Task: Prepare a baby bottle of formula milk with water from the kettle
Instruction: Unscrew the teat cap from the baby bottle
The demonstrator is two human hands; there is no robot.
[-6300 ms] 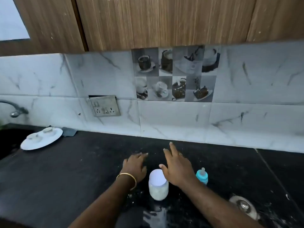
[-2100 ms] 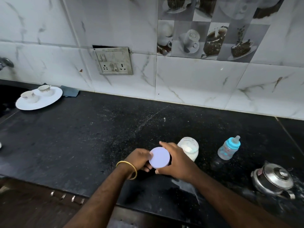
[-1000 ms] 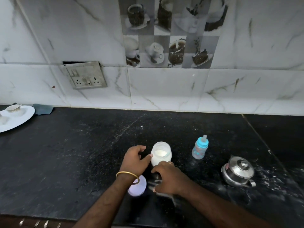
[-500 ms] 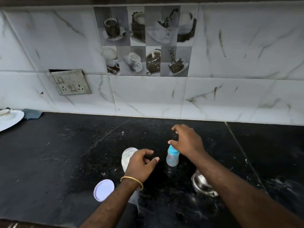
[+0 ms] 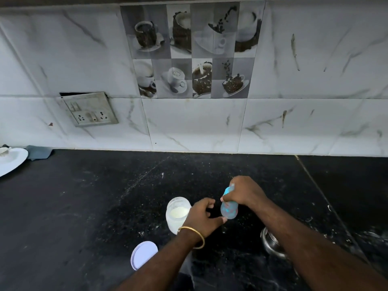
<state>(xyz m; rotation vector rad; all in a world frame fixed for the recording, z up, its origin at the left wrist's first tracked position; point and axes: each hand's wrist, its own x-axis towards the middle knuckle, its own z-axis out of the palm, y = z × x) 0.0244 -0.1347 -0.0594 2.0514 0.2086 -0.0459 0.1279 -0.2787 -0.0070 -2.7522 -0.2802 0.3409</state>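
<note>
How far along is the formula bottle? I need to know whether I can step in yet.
Done: the powder jar is open, its lid on the counter. In hand: the right hand grips the baby bottle by its cap, the left hand reaching for its base. Left: uncapping, powder, water from the kettle, mixing.

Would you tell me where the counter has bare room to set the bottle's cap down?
Free: the wide stretch between the plate and the jar, and the strip along the wall. Crowded: around the jar, its lid, the bottle, both hands and the kettle.
</note>
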